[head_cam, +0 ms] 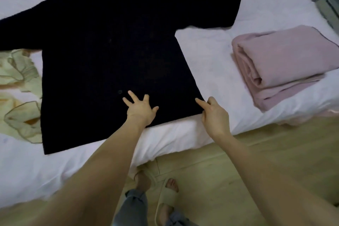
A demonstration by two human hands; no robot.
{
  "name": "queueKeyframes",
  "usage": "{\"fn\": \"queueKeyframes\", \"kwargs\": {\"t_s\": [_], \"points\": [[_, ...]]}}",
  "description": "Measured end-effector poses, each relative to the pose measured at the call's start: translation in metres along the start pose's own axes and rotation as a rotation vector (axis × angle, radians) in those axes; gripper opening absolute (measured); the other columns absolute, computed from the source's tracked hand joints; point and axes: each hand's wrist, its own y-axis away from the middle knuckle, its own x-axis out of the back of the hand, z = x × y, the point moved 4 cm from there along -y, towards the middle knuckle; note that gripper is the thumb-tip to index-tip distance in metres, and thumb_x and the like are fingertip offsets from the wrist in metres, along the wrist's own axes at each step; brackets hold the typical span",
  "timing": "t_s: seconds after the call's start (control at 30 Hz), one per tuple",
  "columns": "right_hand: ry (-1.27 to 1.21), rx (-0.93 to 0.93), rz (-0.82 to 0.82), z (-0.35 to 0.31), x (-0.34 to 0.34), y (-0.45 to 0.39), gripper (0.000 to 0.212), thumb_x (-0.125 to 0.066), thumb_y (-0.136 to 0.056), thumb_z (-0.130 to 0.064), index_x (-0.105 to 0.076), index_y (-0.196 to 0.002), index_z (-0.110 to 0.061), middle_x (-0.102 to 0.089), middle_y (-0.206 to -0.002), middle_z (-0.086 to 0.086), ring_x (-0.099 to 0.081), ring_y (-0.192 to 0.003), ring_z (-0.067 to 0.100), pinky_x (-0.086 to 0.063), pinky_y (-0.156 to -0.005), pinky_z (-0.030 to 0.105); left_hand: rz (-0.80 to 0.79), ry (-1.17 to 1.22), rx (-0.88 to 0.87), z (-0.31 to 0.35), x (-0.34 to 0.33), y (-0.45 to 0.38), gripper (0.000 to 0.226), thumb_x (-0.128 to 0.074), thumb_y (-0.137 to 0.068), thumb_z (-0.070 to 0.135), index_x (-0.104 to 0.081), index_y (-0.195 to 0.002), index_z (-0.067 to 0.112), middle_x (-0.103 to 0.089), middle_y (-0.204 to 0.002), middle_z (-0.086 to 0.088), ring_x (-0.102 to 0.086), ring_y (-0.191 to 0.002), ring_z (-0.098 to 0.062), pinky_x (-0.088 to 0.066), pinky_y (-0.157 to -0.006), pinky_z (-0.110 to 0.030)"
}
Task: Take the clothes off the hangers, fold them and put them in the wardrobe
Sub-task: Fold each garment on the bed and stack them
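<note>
Black top (113,57) spread flat on the bed (211,57), hem at the near edge, ready for folding. Left hand (140,109) rests flat on the hem, fingers spread, grip released. Right hand (213,115) pinches the hem's right corner. Best practice: smooth the cloth, then fold each side inward evenly.

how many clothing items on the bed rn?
3. Black top spread flat mid-bed, folded pink garment to its right, cream ruffled garment at the left, partly under the top and cut off by the frame. More may be out of view.
</note>
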Motion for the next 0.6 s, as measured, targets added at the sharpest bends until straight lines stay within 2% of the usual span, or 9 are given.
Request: {"fn": "queueKeyframes", "kwargs": {"t_s": [0.13, 0.2, 0.27, 0.3, 0.37, 0.43, 0.47, 0.53, 0.6], "points": [[0.282, 0.008, -0.41, 0.005, -0.015, -0.004, 0.051, -0.039, -0.091, -0.005, -0.05, -0.138, -0.022, -0.046, -0.1, 0.004, -0.047, -0.093, 0.021, -0.037, -0.072, 0.029, -0.086, -0.149, 0.07, -0.001, 0.014, 0.0, 0.058, -0.044, -0.1, 0.042, -0.023, -0.149, 0.019, -0.019, -0.154, -0.026, -0.025, -0.139, -0.046, -0.046, -0.094, -0.046], [0.284, 0.093, -0.366, -0.007, -0.014, -0.023, 0.039, -0.043, -0.09, -0.01, -0.061, -0.123, -0.017, -0.049, -0.115, 0.005, -0.045, -0.109, 0.024, -0.035, -0.081, 0.029, 0.019, -0.296, -0.024, 0.006, 0.035, -0.01, 0.032, -0.047, -0.099, 0.029, -0.054, -0.127, 0.014, -0.061, -0.112, -0.011, -0.061, -0.097, -0.026, -0.048, -0.066, -0.033], [0.192, 0.219, -0.236, -0.024, -0.013, -0.045, 0.036, -0.045, -0.091, -0.016, -0.061, -0.124, -0.012, -0.045, -0.138, 0.008, -0.04, -0.128, 0.027, -0.033, -0.098, 0.032, 0.156, -0.321, -0.108, 0.016, 0.06, -0.024, 0.021, -0.048, -0.097, 0.022, -0.064, -0.108, 0.013, -0.058, -0.081, -0.001, -0.055, -0.068, -0.018, -0.034, -0.051, -0.027], [0.138, 0.276, -0.196, -0.034, -0.015, -0.056, 0.04, -0.044, -0.094, -0.02, -0.055, -0.131, -0.01, -0.039, -0.148, 0.009, -0.033, -0.138, 0.028, -0.03, -0.108, 0.034, 0.204, -0.298, -0.156, 0.019, 0.069, -0.035, 0.025, -0.047, -0.098, 0.025, -0.062, -0.113, 0.012, -0.06, -0.089, -0.003, -0.057, -0.079, -0.02, -0.039, -0.055, -0.028], [0.126, 0.32, -0.225, -0.047, -0.024, -0.076, 0.056, -0.028, -0.099, -0.039, -0.036, -0.147, -0.013, -0.02, -0.159, 0.004, -0.014, -0.148, 0.023, -0.014, -0.118, 0.034, 0.206, -0.222, -0.278, 0.022, 0.078, -0.062, 0.049, -0.045, -0.099, 0.036, -0.039, -0.142, 0.013, -0.047, -0.139, -0.01, -0.044, -0.127, -0.028, -0.045, -0.092, -0.037], [0.232, 0.265, -0.408, -0.047, -0.034, -0.09, 0.061, -0.015, -0.1, -0.048, -0.028, -0.151, -0.016, -0.015, -0.16, 0.0, -0.01, -0.149, 0.018, -0.008, -0.12, 0.032, 0.025, -0.244, -0.265, 0.012, 0.08, -0.082, 0.072, -0.044, -0.098, 0.046, -0.009, -0.154, 0.019, -0.009, -0.161, -0.007, -0.012, -0.147, -0.03, -0.023, -0.116, -0.043], [0.289, 0.196, -0.513, -0.047, -0.035, -0.099, 0.058, -0.017, -0.102, -0.046, -0.041, -0.144, -0.015, -0.032, -0.154, 0.001, -0.024, -0.145, 0.021, -0.02, -0.118, 0.034, -0.076, -0.25, -0.228, 0.004, 0.084, -0.094, 0.073, -0.044, -0.098, 0.049, -0.008, -0.155, 0.02, -0.007, -0.161, -0.005, -0.013, -0.147, -0.031, -0.024, -0.115, -0.044], [0.372, 0.059, -0.555, -0.05, -0.02, -0.113, 0.049, -0.023, -0.104, -0.038, -0.063, -0.092, -0.013, -0.064, -0.095, 0.001, -0.062, -0.104, 0.026, -0.047, -0.085, 0.035, -0.066, -0.232, -0.218, -0.002, 0.097, -0.104, 0.054, -0.044, -0.098, 0.047, -0.039, -0.144, 0.019, -0.044, -0.145, -0.006, -0.049, -0.126, -0.028, -0.047, -0.094, -0.038], [0.405, 0.082, -0.406, -0.068, 0.002, -0.151, 0.047, -0.026, -0.104, -0.035, -0.049, -0.068, -0.014, -0.051, -0.067, 0.0, -0.059, -0.071, 0.025, -0.043, -0.063, 0.033, 0.168, -0.148, -0.294, 0.01, 0.137, -0.117, 0.036, -0.041, -0.1, 0.042, -0.061, -0.116, 0.018, -0.065, -0.108, -0.002, -0.064, -0.093, -0.021, -0.05, -0.071, -0.032]]}}
